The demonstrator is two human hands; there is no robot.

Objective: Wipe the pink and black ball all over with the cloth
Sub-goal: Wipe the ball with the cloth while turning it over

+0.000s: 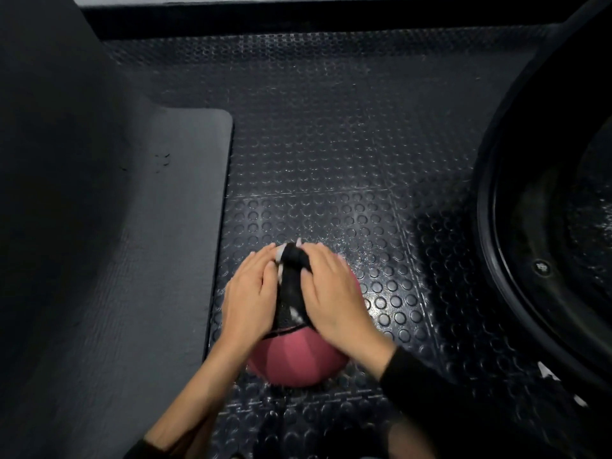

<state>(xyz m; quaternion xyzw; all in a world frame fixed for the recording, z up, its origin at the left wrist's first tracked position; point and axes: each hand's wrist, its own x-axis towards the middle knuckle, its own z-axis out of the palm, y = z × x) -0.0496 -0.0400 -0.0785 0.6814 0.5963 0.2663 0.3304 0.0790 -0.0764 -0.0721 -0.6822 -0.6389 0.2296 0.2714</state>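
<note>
Down on the studded rubber floor (331, 144), the round pink ball (298, 362) carries a bunched black mesh cloth (291, 286); left hand (250, 293) lies flat, right hand (331, 293) pinches it

The light is dim and cool, apparently from overhead — the studded rubber floor (331, 144) glints with speckled highlights around the pink and black ball (294, 362), brightest just to its right. The left hand (251, 293) and right hand (331, 293) are the best-lit surfaces, yet their fingertips and the cloth (293, 283) between them smear with motion blur. The grey mat (172, 260) fades to near black toward the upper left corner, and deep shadow pools on the floor beside the big black round rim (496, 260) at right. Wide-angle distortion bows the mat's edge.
</note>
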